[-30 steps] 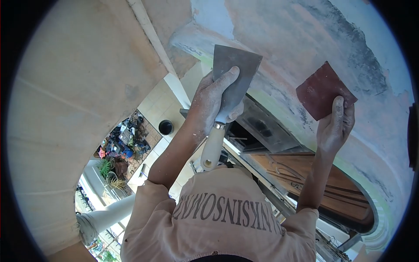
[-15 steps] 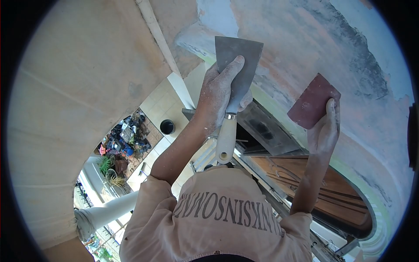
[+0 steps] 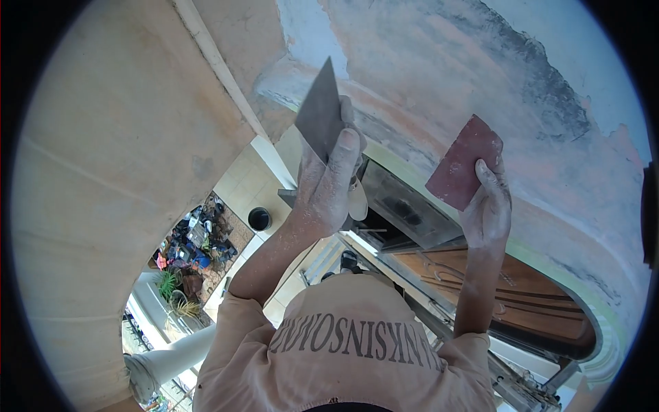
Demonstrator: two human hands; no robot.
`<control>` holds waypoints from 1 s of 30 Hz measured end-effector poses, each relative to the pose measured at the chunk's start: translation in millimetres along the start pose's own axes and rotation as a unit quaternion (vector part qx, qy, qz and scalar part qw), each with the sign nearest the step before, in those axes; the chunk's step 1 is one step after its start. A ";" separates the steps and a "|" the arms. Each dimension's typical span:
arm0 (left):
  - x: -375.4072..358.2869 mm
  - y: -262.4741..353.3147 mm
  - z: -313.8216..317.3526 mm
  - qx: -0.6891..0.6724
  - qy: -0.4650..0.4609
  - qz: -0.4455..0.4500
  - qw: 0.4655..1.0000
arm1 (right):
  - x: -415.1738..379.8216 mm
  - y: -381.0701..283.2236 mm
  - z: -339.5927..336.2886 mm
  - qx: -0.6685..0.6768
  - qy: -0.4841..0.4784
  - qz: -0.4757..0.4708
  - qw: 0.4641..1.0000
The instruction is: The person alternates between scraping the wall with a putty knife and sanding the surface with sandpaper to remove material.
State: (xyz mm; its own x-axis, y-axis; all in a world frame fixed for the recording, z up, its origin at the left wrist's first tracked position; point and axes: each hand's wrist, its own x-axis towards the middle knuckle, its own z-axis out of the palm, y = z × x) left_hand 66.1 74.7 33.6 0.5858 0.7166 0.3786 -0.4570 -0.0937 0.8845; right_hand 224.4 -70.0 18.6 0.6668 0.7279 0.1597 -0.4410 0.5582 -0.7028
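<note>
My left hand (image 3: 322,196), dusted white, is closed around a putty knife (image 3: 320,113). Its broad grey blade is turned partly edge-on and points up, with the pale handle showing below my fingers. Over to the right, my right hand (image 3: 489,213) grips a dark red sheet of sandpaper (image 3: 464,163) by its lower right corner, thumb on its face. White specks dot the sheet. Behind both tools spreads a patchy plastered wall (image 3: 432,62) in pink, white and grey.
Far below, a black bucket (image 3: 259,219) stands on the tiled floor (image 3: 237,175). A pile of mixed belongings (image 3: 199,237) lies near potted plants (image 3: 167,283). A wooden door (image 3: 508,295) shows under the wall's curved edge, and a white column (image 3: 171,357) rises at lower left.
The putty knife has turned in my left hand, its blade now angled left and its handle mostly hidden. My right hand and the sandpaper have shifted slightly left.
</note>
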 end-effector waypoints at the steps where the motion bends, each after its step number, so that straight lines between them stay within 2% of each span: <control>1: 4.0 4.9 3.4 -0.041 0.062 -0.014 0.997 | -1.4 0.7 0.4 -0.004 -0.001 -0.001 1.000; 2: 9.5 8.8 6.0 -0.081 0.123 -0.028 0.989 | -2.3 0.9 0.4 -0.009 -0.002 -0.003 1.000; 5: 23.2 2.1 -0.7 -0.048 0.199 -0.072 0.976 | -3.7 0.1 -0.9 -0.010 0.001 0.003 1.000; 8: 27.6 8.1 6.8 -0.033 0.214 -0.063 0.974 | -4.3 -0.1 -4.3 0.004 0.000 0.011 1.000; 11: 29.2 0.3 8.2 -0.044 0.215 -0.014 0.976 | -4.1 2.1 -6.1 0.004 -0.005 0.013 1.000; 14: 28.1 -2.5 9.3 -0.078 0.204 -0.049 0.975 | -4.4 2.0 -6.4 0.012 -0.028 0.014 0.999; 16: 28.9 -6.1 -3.2 -0.227 0.055 -0.080 0.969 | -5.5 -0.9 -3.9 0.012 -0.036 0.002 0.999; 17: 29.6 -6.2 -7.8 -0.298 -0.022 -0.095 0.950 | -6.4 -2.8 -2.6 0.012 -0.040 -0.004 0.999; 20: 20.5 0.3 -2.6 -0.320 -0.084 -0.168 0.929 | -6.8 -5.4 -2.7 -0.009 -0.030 -0.084 0.996; 21: 14.6 -5.9 -2.5 -0.274 -0.080 -0.177 0.942 | -6.3 -7.8 -1.7 -0.055 -0.046 -0.140 0.988; 23: 2.0 -5.5 1.7 -0.203 -0.112 -0.185 0.955 | -7.6 -11.2 -0.5 -0.147 -0.072 -0.243 0.956; 26: -12.5 -1.8 3.9 -0.119 -0.165 -0.208 0.957 | -20.0 -21.4 26.6 -0.372 -0.083 -0.387 0.840; 28: -18.4 5.8 2.4 -0.081 -0.200 -0.233 0.948 | -6.1 -29.5 40.9 -0.463 -0.187 -0.447 0.742; 29: -20.9 10.3 0.5 -0.066 -0.214 -0.250 0.942 | 2.2 -32.6 44.7 -0.480 -0.275 -0.471 0.687; 30: -24.6 12.7 -0.4 -0.050 -0.230 -0.266 0.935 | 1.0 -33.5 52.0 -0.512 -0.311 -0.444 0.667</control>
State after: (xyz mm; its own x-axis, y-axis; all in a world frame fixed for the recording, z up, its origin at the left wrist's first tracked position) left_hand 45.6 56.2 35.4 0.9631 0.2688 -0.0101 -0.0662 0.2732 0.9597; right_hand 208.6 -67.3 78.4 -0.1267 0.4941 0.8602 0.8140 0.5473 -0.1945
